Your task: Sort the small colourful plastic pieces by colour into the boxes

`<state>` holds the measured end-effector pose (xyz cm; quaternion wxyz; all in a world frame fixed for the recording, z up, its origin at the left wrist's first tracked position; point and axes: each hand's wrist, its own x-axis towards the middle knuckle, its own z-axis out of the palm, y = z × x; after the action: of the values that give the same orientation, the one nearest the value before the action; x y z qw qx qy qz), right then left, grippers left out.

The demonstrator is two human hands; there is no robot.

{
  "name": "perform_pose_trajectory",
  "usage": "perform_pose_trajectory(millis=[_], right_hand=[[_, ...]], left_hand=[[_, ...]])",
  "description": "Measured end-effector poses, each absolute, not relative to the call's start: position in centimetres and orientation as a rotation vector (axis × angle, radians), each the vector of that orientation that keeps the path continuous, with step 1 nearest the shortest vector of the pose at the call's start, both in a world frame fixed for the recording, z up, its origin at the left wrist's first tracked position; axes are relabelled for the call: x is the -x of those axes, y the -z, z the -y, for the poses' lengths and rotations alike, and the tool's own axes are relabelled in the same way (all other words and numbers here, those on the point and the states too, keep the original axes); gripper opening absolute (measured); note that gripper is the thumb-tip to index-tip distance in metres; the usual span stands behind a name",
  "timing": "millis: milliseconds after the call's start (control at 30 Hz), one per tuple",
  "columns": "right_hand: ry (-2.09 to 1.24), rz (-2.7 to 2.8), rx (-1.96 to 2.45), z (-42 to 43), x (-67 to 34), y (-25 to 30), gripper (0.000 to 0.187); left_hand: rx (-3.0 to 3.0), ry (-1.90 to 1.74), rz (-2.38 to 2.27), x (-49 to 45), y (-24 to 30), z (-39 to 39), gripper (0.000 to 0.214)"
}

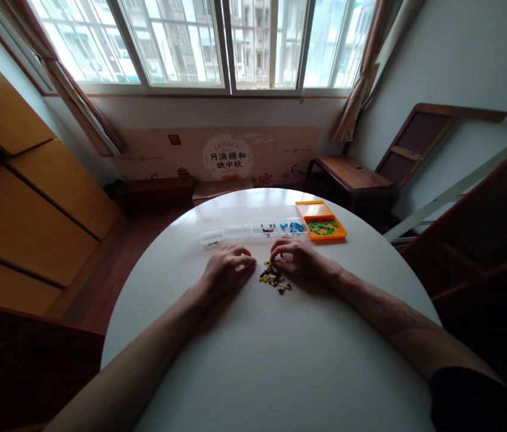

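Observation:
A small heap of tiny yellow and dark pieces (273,278) lies on the round white table (253,360). My right hand (296,258) rests just behind the heap with its fingers curled down onto the pieces. My left hand (228,268) lies to the left of the heap, fingers bent and pinched together near the table top. What either hand holds is too small to make out.
Behind the hands stands a row of clear boxes (236,225), one with dark pieces (268,228), one with blue pieces (293,227). An open orange box (323,225) holds green pieces. Wooden cabinets stand left, a low bench right, windows beyond.

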<state>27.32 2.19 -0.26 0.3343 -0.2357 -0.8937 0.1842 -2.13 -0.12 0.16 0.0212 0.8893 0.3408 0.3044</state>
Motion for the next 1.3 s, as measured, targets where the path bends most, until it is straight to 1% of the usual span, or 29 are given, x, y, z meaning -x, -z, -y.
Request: perform_pose_trajectory(millis=[167,367,700,867,1000,1167,1300], right_hand=[[-0.436,2.340,0.640,-2.6,-27.4,0.5,0.011],[-0.397,2.350,0.649,-2.5,-27.4,0.7,0.009],[-0.351,2.075,0.758,-3.6,-27.0,0.9,0.004],[-0.294,2.002,0.931,-6.0,-26.1,0.2,0.005],[-0.302,1.957,1.010,-7.9,-25.6,-0.4,0.012],[-0.214,1.980,0.929,-6.7,-25.3,0.0,0.015],[-0.151,2.074,0.745,-4.0,-25.2,0.2,0.012]], left_hand=[[-2.758,-0.991,-1.010,2.4,-0.2,0.0,0.015],[-2.733,-1.009,-1.029,2.7,-0.1,0.0,0.017],[-2.739,-1.015,-0.990,2.9,0.0,-0.1,0.017],[-2.765,-1.043,-0.997,2.8,0.0,-0.1,0.017],[-2.769,-1.078,-1.004,2.7,-0.1,0.1,0.018],[-2.703,-1.115,-1.024,2.7,-0.2,0.2,0.015],[-2.552,-1.165,-1.052,2.4,-0.1,0.2,0.012]])
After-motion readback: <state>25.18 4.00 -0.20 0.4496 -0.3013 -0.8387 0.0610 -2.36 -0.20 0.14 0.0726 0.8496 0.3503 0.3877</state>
